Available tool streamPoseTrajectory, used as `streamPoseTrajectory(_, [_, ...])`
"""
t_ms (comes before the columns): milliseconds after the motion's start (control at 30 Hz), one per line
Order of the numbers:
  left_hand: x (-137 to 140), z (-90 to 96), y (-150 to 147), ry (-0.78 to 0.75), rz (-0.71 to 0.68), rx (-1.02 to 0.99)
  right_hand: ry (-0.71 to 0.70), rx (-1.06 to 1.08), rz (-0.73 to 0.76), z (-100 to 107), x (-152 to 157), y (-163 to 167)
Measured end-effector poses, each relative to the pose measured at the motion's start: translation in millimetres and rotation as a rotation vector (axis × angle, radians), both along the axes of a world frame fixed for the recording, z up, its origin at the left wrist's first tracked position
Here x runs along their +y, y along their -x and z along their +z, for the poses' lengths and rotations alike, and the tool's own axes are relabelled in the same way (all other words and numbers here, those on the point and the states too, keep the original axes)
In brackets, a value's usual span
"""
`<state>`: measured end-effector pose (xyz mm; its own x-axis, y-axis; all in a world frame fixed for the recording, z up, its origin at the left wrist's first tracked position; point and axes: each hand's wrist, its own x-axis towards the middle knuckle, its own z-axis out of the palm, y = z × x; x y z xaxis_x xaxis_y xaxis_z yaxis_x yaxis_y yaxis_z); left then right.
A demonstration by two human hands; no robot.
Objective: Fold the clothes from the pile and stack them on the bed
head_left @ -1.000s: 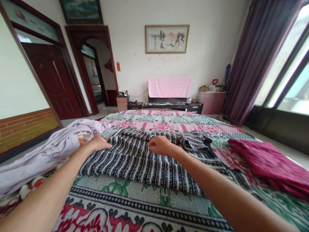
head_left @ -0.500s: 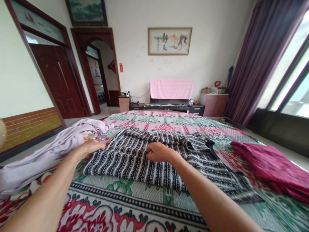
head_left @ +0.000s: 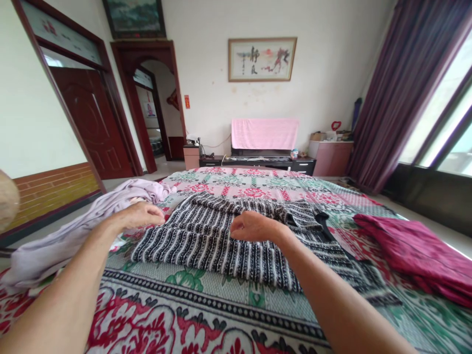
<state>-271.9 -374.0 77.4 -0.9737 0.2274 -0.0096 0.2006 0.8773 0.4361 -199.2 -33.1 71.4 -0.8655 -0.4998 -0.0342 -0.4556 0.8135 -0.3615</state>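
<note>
A knitted garment with black and white stripes (head_left: pixel 206 238) lies partly folded on the flowered bedspread (head_left: pixel 199 319). Just off its left edge is my left hand (head_left: pixel 143 215), its fingers loosely bent and holding nothing that shows. Above the middle of the knit hovers my right hand (head_left: pixel 254 226), palm down, fingers loosely curled, with no cloth gripped in it. The garment's dark-trimmed opening (head_left: pixel 322 223) faces right. Part of the knit is hidden behind my right forearm.
Pale lilac cloth (head_left: pixel 81 221) is heaped along the bed's left side. A folded magenta garment (head_left: pixel 413 255) lies at the right. Beyond the bed, a pink towel (head_left: pixel 264 133) covers something on a low black cabinet (head_left: pixel 212 163). A purple curtain (head_left: pixel 391 98) hangs at right.
Both hands have risen a little off the striped garment and the bed and shifted slightly right. The garment keeps nearly the same shape. The view has shifted slightly.
</note>
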Motion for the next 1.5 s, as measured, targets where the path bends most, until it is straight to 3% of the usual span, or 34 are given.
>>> streamPoseTrajectory(100, [5.5, 6.5, -6.0, -0.064, -0.107, -0.140, -0.005, -0.113, 0.031, 6.7, 9.0, -3.1])
streamPoseTrajectory(200, [14.6, 1.1, -7.4, -0.087, -0.136, -0.194, -0.006, -0.101, -0.013, 12.2, 21.9, -6.3])
streamPoseTrajectory(400, [29.3, -22.5, -0.7, 0.168, -0.241, -0.198, -0.017, -0.124, -0.149, 13.6, 66.8, -25.7])
streamPoseTrajectory(567, [34.1, -22.4, -3.9, 0.192, -0.208, -0.182, -0.076, -0.175, -0.209, 4.8, 92.1, -52.7])
streamPoseTrajectory(800, [23.1, -5.5, -19.5, 0.133, -0.207, -0.175, -0.097, -0.148, -0.183, -3.2, 90.3, -62.8])
streamPoseTrajectory(1033, [16.4, -15.6, -15.9, 0.094, -0.132, -0.051, -0.114, -0.147, -0.182, -3.2, 91.6, -61.5])
streamPoseTrajectory(1167, [7.7, -23.1, -8.7, 0.133, -0.051, -0.050, -0.118, -0.127, -0.111, -7.7, 91.2, -56.9])
streamPoseTrajectory(1333, [14.5, -18.3, -0.9, 0.282, -0.076, -0.132, -0.191, -0.083, -0.165, -1.1, 80.8, -46.2])
streamPoseTrajectory(1433, [29.9, -0.8, 11.0, 0.382, -0.123, -0.220, -0.096, -0.240, -0.169, 9.3, 86.5, -28.3])
streamPoseTrajectory(1500, [40.7, 10.6, 24.8, 0.354, -0.066, -0.224, 0.033, -0.195, -0.275, 13.6, 98.0, -8.8])
